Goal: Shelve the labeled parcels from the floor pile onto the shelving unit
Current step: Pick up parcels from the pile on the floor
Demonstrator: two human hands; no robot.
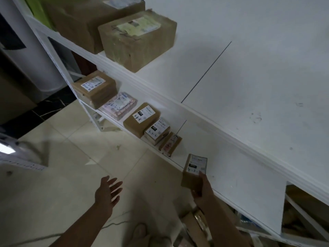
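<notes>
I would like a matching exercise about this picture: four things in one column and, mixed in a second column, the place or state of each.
1. left hand
2. small labelled parcel
3. nearer big box
4. pink parcel

a. on the upper shelf
b. gripped by the right hand
c. open above the floor tiles
d. flat on the lower shelf, beside its leftmost box

Pairs: 1-c, 2-b, 3-a, 4-d.
</notes>
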